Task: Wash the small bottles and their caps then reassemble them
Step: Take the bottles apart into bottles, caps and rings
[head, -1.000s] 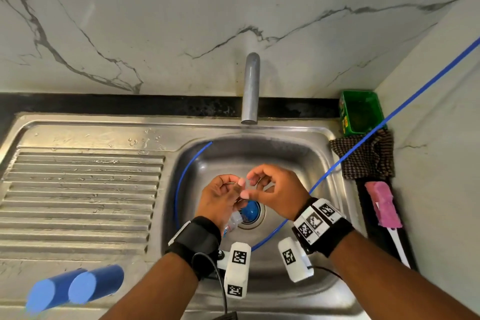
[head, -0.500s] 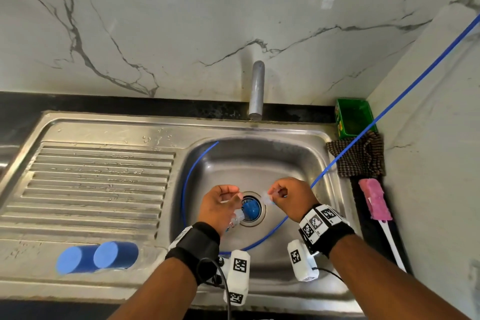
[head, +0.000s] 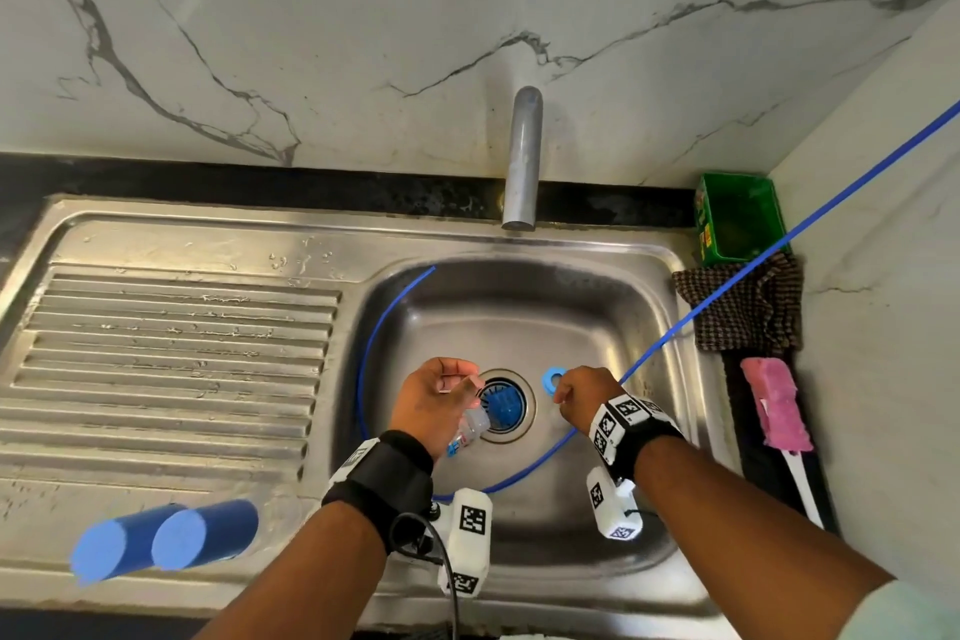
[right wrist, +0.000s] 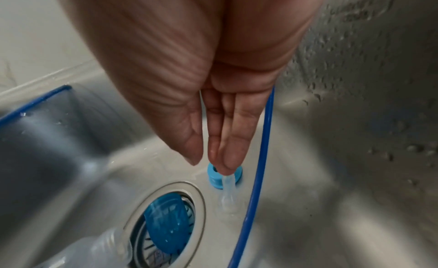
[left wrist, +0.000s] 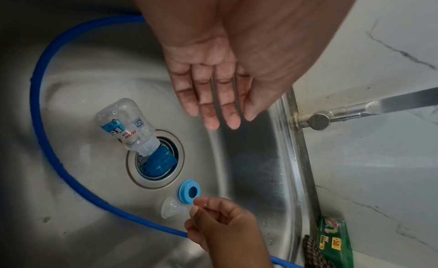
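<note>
Steel sink (head: 519, 244) w/ marble wall behind: small clear bottle (left wrist: 126, 128) lies on the basin floor, neck over the drain (head: 503, 405). Left hand (left wrist: 218, 80) hangs above it, fingers straight, holding nothing. Right hand (left wrist: 222, 221) pinches a clear teat (right wrist: 228, 195) just beside a blue ring cap (left wrist: 189, 191).

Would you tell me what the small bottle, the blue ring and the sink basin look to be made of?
Small bottle: clear glossy plastic, apparently; the basin shows through it.
Blue ring: opaque matte plastic, probably; smooth moulded rim.
Sink basin: brushed stainless steel, with soft grey reflections and beaded droplets.
</note>
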